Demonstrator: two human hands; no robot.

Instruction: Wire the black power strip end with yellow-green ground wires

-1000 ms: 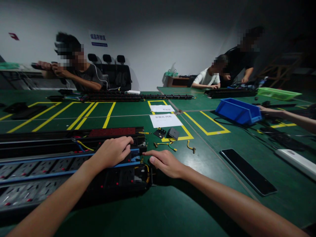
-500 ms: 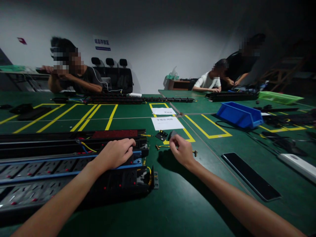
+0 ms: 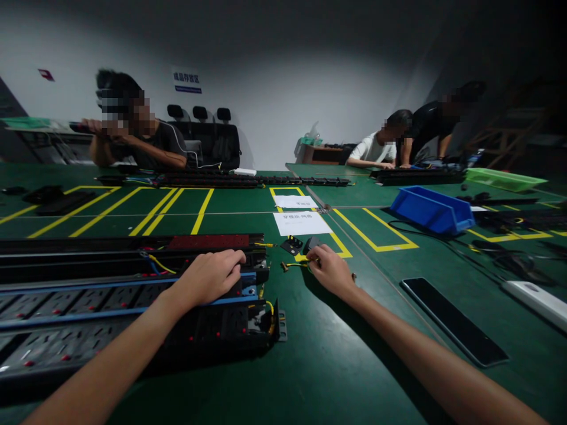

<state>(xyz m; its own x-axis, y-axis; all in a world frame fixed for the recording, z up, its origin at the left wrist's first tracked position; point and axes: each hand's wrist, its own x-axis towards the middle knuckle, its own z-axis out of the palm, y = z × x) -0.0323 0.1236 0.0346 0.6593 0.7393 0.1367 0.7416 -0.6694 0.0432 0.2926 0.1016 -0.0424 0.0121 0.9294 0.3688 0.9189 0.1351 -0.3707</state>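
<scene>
My left hand lies on the black power strips at the left, its fingers curled over a strip with blue edges. Near the strips' ends, my right hand is low over the table, fingers pinched at the middle of a short yellow-green wire. Metal terminals show at both ends of that wire; its middle is hidden behind the fingers. A small dark block sits just beyond my right fingertips. Beside it lies a black bracket plate. An end bracket stands at the nearest strip's end.
A black phone and a white power strip lie to the right. Farther back are a blue bin, a green tray and white paper labels. Several people work across the table.
My right hand has come slightly nearer, from beside the dark block to the yellow-green wire. My left hand stays on the strip. The view has shifted slightly.
</scene>
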